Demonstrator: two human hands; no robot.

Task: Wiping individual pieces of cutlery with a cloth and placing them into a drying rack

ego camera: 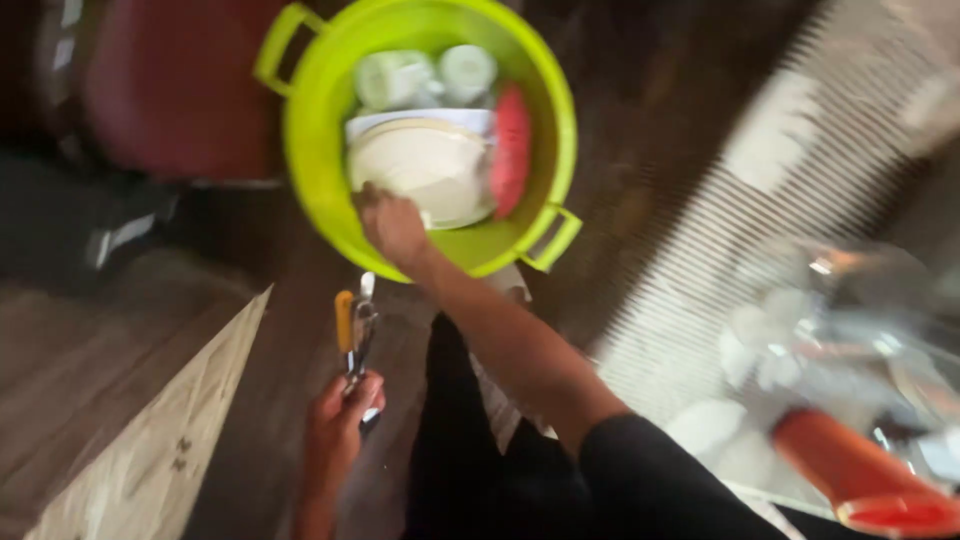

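Right hand (pixel 392 225) curled on plates (pixel 425 170) inside green tub (pixel 310 120), tub on floor. Left hand (pixel 340 420) closed round cutlery (pixel 355 330). Risk: one-handed grip slips, plates knock cups (pixel 425 75), chip; blurred view.

The tub (pixel 310 130) is bright lime green, handles included. Inside it lie cream-white plates (pixel 425 170), pale green-white cups (pixel 395 78) and a red piece (pixel 511 150). The utensils (pixel 352 335) show an orange handle beside silvery metal. The floor (pixel 640 170) is dark brown; a striped pale mat (pixel 790 170), possibly woven, crosses it.
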